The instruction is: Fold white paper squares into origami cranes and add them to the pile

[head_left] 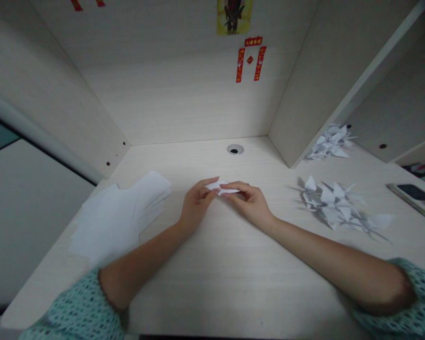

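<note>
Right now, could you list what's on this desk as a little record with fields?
Surface: pale wooden desk
Left hand: pinches small white folded paper piece
Right hand: pinches the same piece's other end
Left of hands: pile of flat white paper sheets
Right of hands: cluster of folded white paper cranes; second cluster farther back
Back: round grey cable hole; red paper strips on wall

Small red paper couplet strips (240, 65) hanging on pale wooden back panel (184, 94), bearing gold characters too small for reading; no other text showing legibly.
</note>
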`<control>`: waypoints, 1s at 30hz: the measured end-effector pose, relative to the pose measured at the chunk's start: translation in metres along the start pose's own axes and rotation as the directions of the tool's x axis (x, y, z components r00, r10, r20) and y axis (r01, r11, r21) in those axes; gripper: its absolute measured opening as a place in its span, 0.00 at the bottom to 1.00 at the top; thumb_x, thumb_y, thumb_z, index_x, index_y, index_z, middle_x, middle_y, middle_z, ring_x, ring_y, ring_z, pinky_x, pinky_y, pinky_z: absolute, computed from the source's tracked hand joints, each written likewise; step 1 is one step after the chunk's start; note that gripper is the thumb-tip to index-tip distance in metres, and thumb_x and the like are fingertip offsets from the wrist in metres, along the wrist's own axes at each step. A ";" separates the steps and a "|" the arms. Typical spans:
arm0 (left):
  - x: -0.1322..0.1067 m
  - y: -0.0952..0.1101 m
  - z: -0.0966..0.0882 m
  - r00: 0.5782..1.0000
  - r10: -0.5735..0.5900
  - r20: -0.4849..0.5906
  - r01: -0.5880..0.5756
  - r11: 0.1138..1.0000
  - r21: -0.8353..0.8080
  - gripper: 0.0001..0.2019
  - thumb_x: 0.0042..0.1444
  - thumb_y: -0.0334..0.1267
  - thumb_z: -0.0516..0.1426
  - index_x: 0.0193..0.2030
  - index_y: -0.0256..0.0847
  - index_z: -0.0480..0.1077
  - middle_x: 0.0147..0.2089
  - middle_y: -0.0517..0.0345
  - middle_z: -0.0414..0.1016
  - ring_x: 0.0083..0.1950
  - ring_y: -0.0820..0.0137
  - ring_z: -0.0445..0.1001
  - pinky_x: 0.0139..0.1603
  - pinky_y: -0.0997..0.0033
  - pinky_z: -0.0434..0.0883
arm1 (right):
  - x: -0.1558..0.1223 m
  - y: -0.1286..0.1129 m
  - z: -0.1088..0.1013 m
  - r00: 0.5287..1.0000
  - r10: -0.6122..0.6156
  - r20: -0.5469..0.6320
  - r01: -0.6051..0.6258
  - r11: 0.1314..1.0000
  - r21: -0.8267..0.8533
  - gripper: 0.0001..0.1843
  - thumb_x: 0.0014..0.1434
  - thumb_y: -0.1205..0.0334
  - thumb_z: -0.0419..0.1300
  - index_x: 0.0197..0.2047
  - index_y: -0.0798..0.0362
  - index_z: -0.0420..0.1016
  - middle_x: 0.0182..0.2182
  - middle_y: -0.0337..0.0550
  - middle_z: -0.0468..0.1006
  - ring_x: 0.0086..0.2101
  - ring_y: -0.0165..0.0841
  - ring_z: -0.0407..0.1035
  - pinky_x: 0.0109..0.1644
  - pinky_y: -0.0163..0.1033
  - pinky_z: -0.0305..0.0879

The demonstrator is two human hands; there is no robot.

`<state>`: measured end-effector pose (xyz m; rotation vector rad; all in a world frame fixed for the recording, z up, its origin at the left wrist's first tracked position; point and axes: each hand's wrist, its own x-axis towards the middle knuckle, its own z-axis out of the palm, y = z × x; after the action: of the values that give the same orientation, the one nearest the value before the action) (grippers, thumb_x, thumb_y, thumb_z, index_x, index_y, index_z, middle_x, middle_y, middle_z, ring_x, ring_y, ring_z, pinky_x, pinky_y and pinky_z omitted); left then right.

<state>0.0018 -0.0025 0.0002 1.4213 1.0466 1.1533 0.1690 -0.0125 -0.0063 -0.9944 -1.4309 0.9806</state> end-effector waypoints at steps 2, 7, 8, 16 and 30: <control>0.001 -0.002 0.000 1.000 0.007 0.020 -0.008 0.999 0.041 0.18 0.52 0.41 0.60 0.50 0.43 0.74 0.31 0.61 0.77 0.32 0.75 0.72 0.35 0.77 0.66 | 0.001 0.001 0.000 1.000 0.024 -0.013 -0.024 0.999 0.032 0.12 0.51 0.55 0.66 0.39 0.48 0.81 0.39 0.45 0.81 0.41 0.37 0.73 0.45 0.41 0.70; 0.000 -0.004 0.001 1.000 -0.002 -0.001 0.002 0.995 0.104 0.17 0.50 0.39 0.62 0.49 0.47 0.76 0.42 0.59 0.81 0.41 0.69 0.76 0.47 0.70 0.69 | 0.002 0.005 -0.001 0.998 0.058 -0.013 -0.056 0.996 0.073 0.11 0.50 0.55 0.66 0.38 0.47 0.81 0.39 0.44 0.82 0.41 0.37 0.74 0.46 0.43 0.69; 0.000 -0.003 0.001 1.000 -0.003 -0.017 0.005 0.994 0.110 0.17 0.49 0.40 0.62 0.48 0.47 0.76 0.43 0.59 0.81 0.42 0.69 0.76 0.47 0.69 0.70 | 0.002 0.005 -0.001 0.998 0.059 -0.012 -0.058 0.996 0.075 0.11 0.50 0.55 0.66 0.38 0.47 0.82 0.39 0.44 0.82 0.41 0.37 0.74 0.47 0.43 0.69; -0.002 0.002 0.002 0.998 -0.018 -0.052 0.023 0.994 0.104 0.16 0.47 0.39 0.63 0.45 0.46 0.77 0.44 0.58 0.81 0.42 0.67 0.78 0.47 0.68 0.71 | 0.002 0.004 -0.001 0.996 0.081 -0.021 -0.079 0.993 0.087 0.11 0.49 0.54 0.67 0.37 0.45 0.82 0.40 0.44 0.82 0.43 0.39 0.74 0.49 0.45 0.68; 0.000 -0.001 0.001 0.995 -0.098 0.009 0.098 0.995 0.014 0.21 0.45 0.41 0.65 0.48 0.42 0.76 0.38 0.57 0.82 0.40 0.67 0.78 0.48 0.66 0.71 | 0.002 0.005 0.000 0.991 0.129 -0.038 -0.122 0.982 0.144 0.10 0.48 0.53 0.67 0.35 0.46 0.83 0.37 0.43 0.83 0.40 0.38 0.76 0.45 0.43 0.70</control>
<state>0.0024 -0.0028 -0.0009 1.3698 1.1071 1.0697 0.1694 -0.0094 -0.0102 -1.0054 -1.2538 1.1273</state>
